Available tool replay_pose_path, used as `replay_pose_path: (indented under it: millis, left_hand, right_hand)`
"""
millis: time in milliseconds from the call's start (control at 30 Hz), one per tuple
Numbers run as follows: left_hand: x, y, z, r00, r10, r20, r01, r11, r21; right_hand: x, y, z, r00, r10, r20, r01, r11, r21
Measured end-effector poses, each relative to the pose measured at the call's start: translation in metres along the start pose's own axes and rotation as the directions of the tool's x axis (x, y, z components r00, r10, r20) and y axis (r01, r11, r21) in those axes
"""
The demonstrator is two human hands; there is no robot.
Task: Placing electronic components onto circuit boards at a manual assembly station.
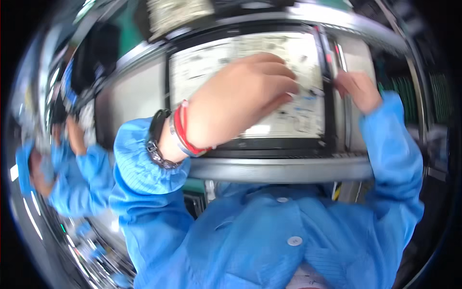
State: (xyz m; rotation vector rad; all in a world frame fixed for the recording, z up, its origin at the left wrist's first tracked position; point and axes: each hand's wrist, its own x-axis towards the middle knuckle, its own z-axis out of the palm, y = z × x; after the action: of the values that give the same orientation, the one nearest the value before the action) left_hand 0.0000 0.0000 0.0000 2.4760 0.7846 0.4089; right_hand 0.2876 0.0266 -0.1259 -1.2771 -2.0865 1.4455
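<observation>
A pale panel (308,113) dotted with small dark and blue parts lies inside a black rectangular frame (269,147). Above its middle is my left hand (245,89), back upward, its fingers curled together toward the right. Whatever it may hold is hidden beneath the fingers. A red cord (180,127), a silver bangle and a dark watch-like band circle that wrist. My right hand (358,89) is at the frame's right side, fingers bent in beside a narrow upright rail (341,58). Blur hides anything in its fingertips.
A metal rail (284,171) runs along the near side, another (346,21) along the far side. Beyond sits a pale stack (178,17). Green slotted racks (404,98) stand at right. On the left, a co-worker in blue (79,178) reaches forward.
</observation>
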Motion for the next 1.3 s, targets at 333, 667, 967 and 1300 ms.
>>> replay_pose_path:
  millis: [333, 667, 967, 1300]
  left_hand:
    - [-0.339, 0.135, -0.066, 0.260, -0.652, -0.712, 0.830, 0.528, -0.180]
    - [-0.598, 0.205, 0.073, -0.065, -0.552, -0.832, 0.956, -0.275, 0.107]
    - [-0.641, 0.226, 0.073, -0.239, -0.679, -0.694, 0.960, -0.271, -0.065]
    - [-0.413, 0.268, 0.010, 0.346, -0.434, -0.832, 0.927, 0.021, 0.375]
  right_hand:
    - [-0.015, -0.151, 0.116, 0.991, -0.090, -0.097, 0.028, 0.858, -0.513]
    - [0.057, -0.205, 0.243, 0.868, -0.171, 0.465, 0.135, 0.985, 0.110]
    - [0.023, -0.211, 0.230, 0.876, -0.326, 0.355, 0.263, 0.941, 0.215]
    - [-0.021, -0.255, 0.229, 0.796, -0.427, 0.428, 0.376, 0.904, 0.202]
